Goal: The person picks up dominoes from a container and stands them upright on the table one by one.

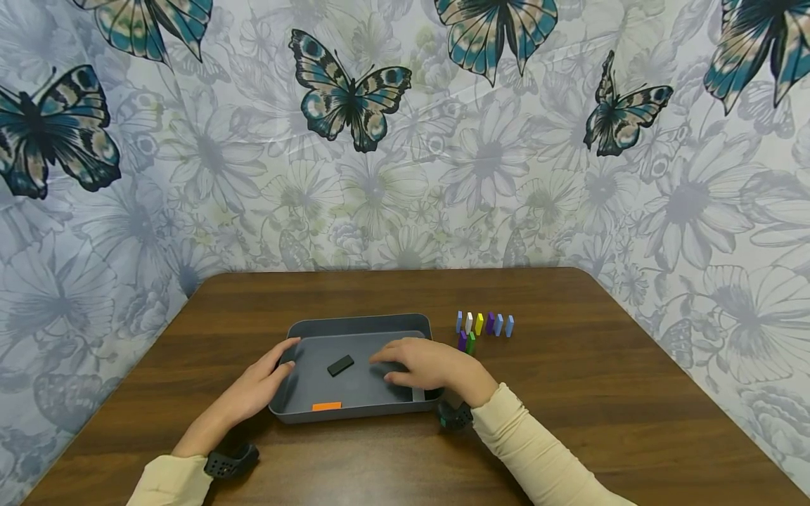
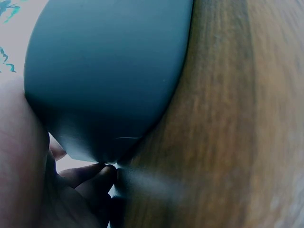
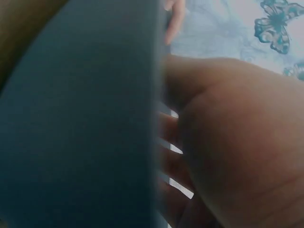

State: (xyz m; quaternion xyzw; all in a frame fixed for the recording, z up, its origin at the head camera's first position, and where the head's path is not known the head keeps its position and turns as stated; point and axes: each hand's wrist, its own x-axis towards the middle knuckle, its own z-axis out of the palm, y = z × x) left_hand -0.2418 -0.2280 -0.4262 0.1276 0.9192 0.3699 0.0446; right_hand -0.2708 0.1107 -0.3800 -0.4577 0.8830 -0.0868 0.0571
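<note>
A shallow grey tray lies on the table. Inside it are a black domino-like tile, an orange tile along the front wall and a pale piece partly covered by my right hand. My left hand rests at the tray's left rim, with index finger and thumb reaching over the edge. In the left wrist view its other fingers touch the tray's outer side near a corner. Above the tray's right half, my right hand spreads its fingers, nothing visible between them. Its palm hides that part of the tray.
Right of the tray stand several small coloured tiles in two rows, among them a yellow tile, a white tile and a green tile. The wooden table reaches a butterfly-patterned wall covering.
</note>
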